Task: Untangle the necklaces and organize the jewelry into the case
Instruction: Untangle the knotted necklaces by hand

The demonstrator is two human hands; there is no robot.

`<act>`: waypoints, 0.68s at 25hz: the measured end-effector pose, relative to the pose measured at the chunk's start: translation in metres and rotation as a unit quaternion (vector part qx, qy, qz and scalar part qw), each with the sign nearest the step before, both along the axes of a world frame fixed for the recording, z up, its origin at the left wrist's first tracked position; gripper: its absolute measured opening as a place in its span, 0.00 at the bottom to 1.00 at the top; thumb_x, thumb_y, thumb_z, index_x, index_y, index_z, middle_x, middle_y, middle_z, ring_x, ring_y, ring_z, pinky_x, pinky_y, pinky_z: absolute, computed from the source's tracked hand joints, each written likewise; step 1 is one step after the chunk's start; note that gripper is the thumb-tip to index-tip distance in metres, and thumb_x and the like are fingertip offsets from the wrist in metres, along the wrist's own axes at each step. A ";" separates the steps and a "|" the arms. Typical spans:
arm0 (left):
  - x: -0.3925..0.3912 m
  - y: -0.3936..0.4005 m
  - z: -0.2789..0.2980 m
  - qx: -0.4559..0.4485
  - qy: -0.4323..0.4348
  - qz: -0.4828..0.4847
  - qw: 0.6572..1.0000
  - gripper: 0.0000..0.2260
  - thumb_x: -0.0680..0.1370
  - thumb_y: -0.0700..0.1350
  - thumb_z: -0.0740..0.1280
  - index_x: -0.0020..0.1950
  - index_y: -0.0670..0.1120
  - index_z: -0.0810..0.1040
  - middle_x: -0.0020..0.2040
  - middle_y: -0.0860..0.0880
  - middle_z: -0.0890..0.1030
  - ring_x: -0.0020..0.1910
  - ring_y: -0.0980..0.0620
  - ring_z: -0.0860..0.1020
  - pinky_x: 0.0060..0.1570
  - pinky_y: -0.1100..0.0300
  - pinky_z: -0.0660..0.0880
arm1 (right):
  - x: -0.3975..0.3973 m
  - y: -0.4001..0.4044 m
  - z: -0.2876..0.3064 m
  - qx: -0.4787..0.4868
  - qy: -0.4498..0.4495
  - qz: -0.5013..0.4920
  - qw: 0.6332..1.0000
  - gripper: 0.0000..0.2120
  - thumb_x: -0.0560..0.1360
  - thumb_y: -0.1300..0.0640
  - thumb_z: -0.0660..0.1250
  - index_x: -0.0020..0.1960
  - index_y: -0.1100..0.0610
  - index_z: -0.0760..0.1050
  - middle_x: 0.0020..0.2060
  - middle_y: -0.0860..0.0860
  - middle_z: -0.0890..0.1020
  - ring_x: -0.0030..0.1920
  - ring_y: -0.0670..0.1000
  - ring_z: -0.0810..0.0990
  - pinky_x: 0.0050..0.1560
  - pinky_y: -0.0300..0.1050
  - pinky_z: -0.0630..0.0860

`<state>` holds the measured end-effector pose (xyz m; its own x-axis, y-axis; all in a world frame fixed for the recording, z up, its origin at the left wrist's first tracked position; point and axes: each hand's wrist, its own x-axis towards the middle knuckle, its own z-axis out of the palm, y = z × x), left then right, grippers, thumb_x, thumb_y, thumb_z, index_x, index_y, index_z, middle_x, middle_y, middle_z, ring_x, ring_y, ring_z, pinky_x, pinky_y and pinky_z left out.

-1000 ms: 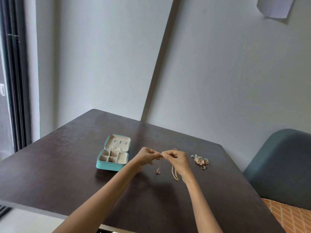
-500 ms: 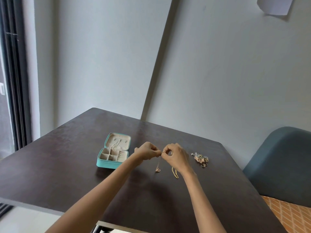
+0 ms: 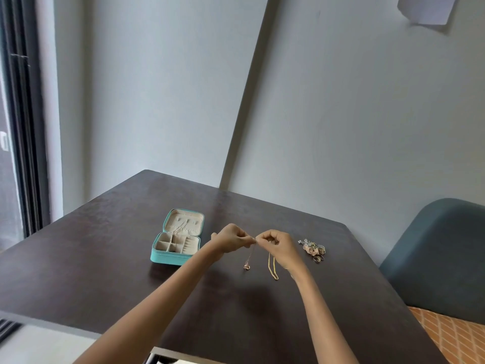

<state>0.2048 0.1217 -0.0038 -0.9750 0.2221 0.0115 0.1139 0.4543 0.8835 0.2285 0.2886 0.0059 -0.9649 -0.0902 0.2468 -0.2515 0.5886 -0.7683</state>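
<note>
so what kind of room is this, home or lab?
Probably a home, though that is not certain: a dark wooden table pushed into a corner of plain painted walls, an upholstered blue-grey chair beside it, and a dark-framed glass door or window on the left. No lab gear shows.

1. Both bare forearms are stretched forward and angled inward, so that the hands are brought together at the fingertips.
2. The left hand (image 3: 231, 238) is held with fingers curled, thumb and forefinger pinched together.
3. The right hand (image 3: 278, 245) is likewise curled, its fingertips pinched against the left's.
</note>
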 end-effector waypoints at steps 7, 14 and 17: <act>-0.001 -0.005 0.010 -0.002 -0.024 -0.042 0.999 0.13 0.77 0.50 0.67 0.47 0.40 0.84 0.32 0.52 0.73 0.32 0.56 0.65 0.38 0.61 0.65 | 0.001 -0.002 0.000 0.092 0.012 -0.003 0.996 0.03 0.69 0.44 0.71 0.38 0.41 0.81 0.35 0.48 0.82 0.39 0.43 0.76 0.42 0.43 0.72; 0.006 -0.017 0.014 -0.021 -0.036 -0.096 0.994 0.12 0.79 0.45 0.65 0.54 0.38 0.80 0.35 0.53 0.73 0.34 0.59 0.67 0.34 0.69 0.65 | 0.000 -0.010 0.003 0.048 -0.027 0.028 0.998 0.07 0.70 0.54 0.67 0.35 0.46 0.82 0.35 0.45 0.85 0.43 0.43 0.81 0.52 0.44 0.75; 0.002 -0.016 0.008 -0.002 -0.022 -0.080 0.997 0.08 0.76 0.47 0.68 0.47 0.43 0.83 0.34 0.52 0.73 0.34 0.57 0.67 0.37 0.64 0.65 | 0.001 -0.010 0.002 0.032 -0.021 0.030 0.999 0.07 0.71 0.58 0.70 0.37 0.48 0.81 0.33 0.44 0.82 0.37 0.39 0.78 0.44 0.34 0.73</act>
